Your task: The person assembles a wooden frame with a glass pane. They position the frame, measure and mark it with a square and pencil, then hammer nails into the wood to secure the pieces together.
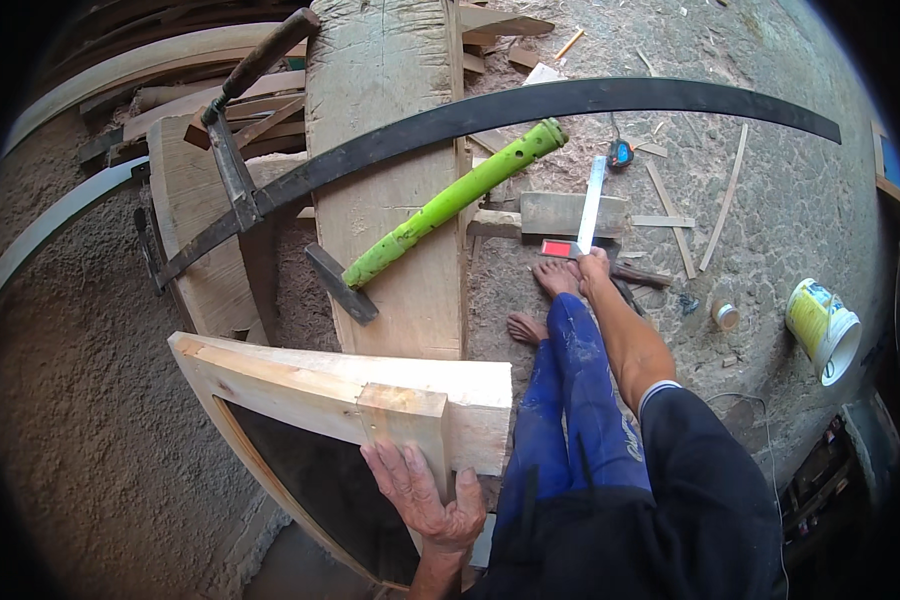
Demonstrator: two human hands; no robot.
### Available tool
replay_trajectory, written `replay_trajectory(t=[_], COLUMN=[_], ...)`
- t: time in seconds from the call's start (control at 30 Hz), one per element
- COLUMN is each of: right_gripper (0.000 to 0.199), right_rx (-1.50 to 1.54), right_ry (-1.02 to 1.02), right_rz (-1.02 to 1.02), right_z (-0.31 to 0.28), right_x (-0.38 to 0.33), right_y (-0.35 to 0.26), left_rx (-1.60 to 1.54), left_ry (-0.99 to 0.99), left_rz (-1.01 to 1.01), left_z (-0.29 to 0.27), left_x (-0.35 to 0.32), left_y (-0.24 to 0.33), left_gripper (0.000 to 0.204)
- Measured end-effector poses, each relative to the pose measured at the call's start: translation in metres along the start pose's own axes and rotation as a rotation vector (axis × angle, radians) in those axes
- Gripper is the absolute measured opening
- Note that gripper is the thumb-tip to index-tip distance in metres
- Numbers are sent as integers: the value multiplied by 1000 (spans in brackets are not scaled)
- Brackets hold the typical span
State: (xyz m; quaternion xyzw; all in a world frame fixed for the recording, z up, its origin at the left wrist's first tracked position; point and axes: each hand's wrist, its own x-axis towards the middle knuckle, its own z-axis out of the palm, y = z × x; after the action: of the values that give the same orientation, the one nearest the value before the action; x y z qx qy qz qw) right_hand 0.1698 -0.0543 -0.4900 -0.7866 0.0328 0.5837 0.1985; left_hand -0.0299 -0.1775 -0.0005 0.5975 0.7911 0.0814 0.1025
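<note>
My left hand (425,500) grips a pale wooden frame (300,385) near its thick end. Its fingers lie along one face of a short block (405,400) there, the thumb on the other side. A dark panel (310,460) fills the inside of the frame. Off to the right, low by my feet, my right hand (592,265) is closed on a try square (592,205) with a silver blade and a red-marked stock. A hammer (450,205) with a green handle rests on the wide wooden beam (385,60) beyond the frame.
A long dark bar clamp (570,98) with a wooden handle (270,50) crosses the beam. A tape measure (621,153), thin wood strips (725,200), a small jar (725,316) and a tipped white-and-yellow bucket (822,330) lie rightward. Stacked boards (190,55) stand at the far left.
</note>
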Motion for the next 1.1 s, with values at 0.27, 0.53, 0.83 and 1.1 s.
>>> replay_trajectory(t=[0.27,0.53,0.83,1.1], right_gripper=[36,59,26,59], right_rx=[35,-154,-906,-1772], right_ry=[-100,126,-70,-375], right_rz=[-78,-113,-1949,-1144], right_z=[93,43,-73,1], right_x=[80,26,-315,-363], right_y=[-15,-68,-279,-413], left_rx=[84,-69,-106,-133], left_ry=[-125,61,109,166], left_rz=[-62,-44,-41,-42], left_z=[-6,6,4,4], left_x=[-8,-7,7,6], left_y=[1,-3,1,-1], left_gripper=[67,58,64,63])
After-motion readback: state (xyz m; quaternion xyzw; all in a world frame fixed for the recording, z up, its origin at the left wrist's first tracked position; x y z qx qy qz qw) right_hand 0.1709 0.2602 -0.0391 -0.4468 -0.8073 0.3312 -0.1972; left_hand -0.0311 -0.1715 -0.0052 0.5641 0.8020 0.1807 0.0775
